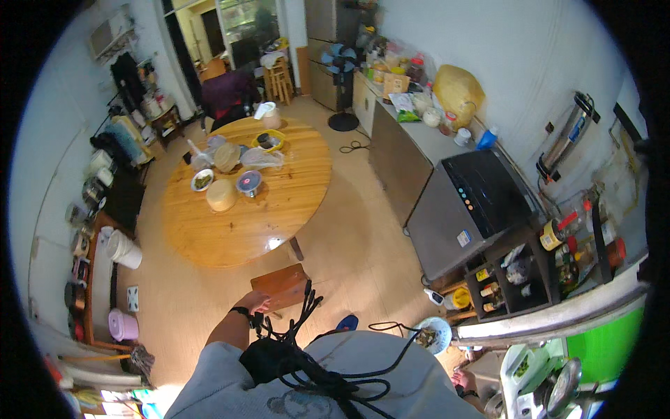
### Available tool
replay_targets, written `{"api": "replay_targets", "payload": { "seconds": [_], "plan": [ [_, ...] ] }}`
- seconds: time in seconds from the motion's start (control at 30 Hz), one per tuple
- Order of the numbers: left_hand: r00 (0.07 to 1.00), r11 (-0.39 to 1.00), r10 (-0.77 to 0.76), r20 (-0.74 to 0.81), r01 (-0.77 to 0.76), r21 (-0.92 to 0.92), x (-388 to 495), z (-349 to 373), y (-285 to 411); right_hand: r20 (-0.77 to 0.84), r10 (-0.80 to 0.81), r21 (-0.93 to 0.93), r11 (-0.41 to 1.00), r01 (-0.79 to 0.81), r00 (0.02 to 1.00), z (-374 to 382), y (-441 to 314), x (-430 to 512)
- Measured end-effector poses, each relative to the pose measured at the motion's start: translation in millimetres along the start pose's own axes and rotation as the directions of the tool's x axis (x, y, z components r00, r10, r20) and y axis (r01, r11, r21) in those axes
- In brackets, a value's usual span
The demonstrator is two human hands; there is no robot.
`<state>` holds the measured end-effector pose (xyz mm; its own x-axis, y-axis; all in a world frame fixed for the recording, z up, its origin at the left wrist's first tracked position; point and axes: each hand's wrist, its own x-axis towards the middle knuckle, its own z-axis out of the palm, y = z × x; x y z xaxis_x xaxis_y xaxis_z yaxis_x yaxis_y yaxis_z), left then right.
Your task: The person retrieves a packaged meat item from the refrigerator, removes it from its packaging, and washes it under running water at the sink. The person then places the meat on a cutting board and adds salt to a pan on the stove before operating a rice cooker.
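My left hand point(255, 302) reaches out at the lower middle, over or beside the edge of a reddish-brown wooden stool point(281, 286); whether it touches the stool is unclear. A black strap circles that wrist. At the lower right, my right hand point(460, 378) hangs beside my body, near a basin point(445, 335) with scraps in it; its fingers are small and partly hidden. Black cables point(350, 385) lie bundled across my front. Beyond the stool stands a round wooden table point(261, 230) bearing a covered bowl point(249, 182), a small dish of greens point(202, 180) and plastic bags point(260, 158).
A grey top-loading appliance point(445, 220) stands at right, with a shelf of bottles point(510, 285) beside it. A standing fan point(343, 121) is farther back, its cord on the floor. A pink bucket point(123, 325) and a mop point(142, 360) are at left. A counter point(411, 133) lines the right wall.
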<state>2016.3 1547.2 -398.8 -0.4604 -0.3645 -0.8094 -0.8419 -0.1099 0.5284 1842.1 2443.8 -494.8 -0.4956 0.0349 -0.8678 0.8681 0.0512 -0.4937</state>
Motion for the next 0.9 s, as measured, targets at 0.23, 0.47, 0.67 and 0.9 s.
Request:
{"api": "replay_targets", "payload": {
  "seconds": [0.23, 0.47, 0.67, 0.9],
  "plan": [
    [0.993, 0.995, -0.041, -0.11, 0.031, -0.092, -105, 41, -88, 0.108, 0.023, 0.002, 1.0, -0.024, 0.994, -28, -26, 31],
    [0.972, 0.976, -0.155, -0.176, 0.123, -0.181, -185, 64, -205, 0.429, 0.003, -0.382, 0.907, 0.179, 0.903, -52, -19, 87],
    [0.979, 0.955, -0.071, -0.193, 0.011, -0.295, -207, 63, -315, 0.456, 0.117, -0.216, 0.976, -0.018, 0.882, 1, -59, 121],
    [0.935, 0.878, -0.22, -0.28, 0.064, -0.474, -247, 65, -315, 0.463, -0.148, -0.678, 0.576, 0.457, 0.874, 72, -119, 91]
  ]
}}
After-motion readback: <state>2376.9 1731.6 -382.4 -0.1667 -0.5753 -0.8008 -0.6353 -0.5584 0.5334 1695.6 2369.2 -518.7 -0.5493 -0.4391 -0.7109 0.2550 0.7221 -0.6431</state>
